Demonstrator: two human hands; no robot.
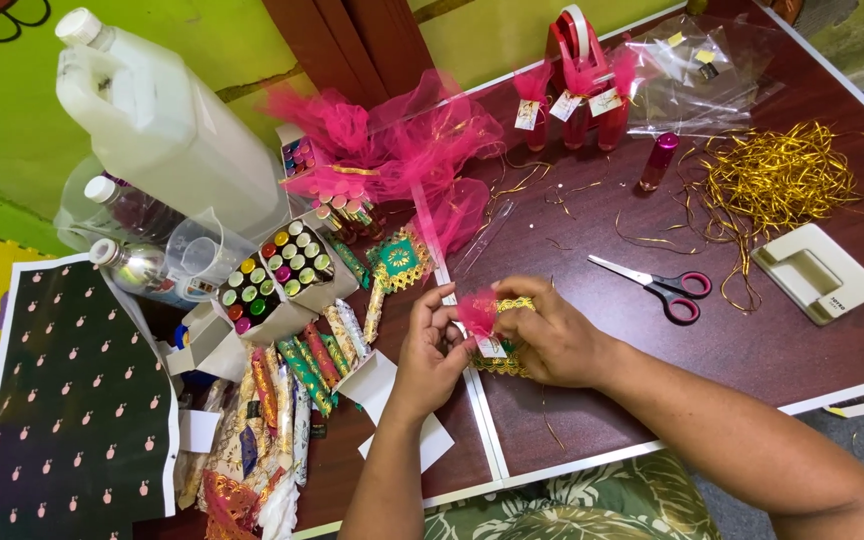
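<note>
A big brown table point(812, 350) holds a pile of pink net point(402, 150) and scissors point(657, 285). Near its front edge, the left hand point(430, 355) and right hand point(552, 335) both pinch a small pink net bundle point(477, 312) between their fingertips.

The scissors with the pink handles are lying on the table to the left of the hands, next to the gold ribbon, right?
Not quite. The scissors do have pink handles and lie on the table near the gold ribbon, but they are to the right of the hands, beyond the right hand. The head view shows this.
</note>
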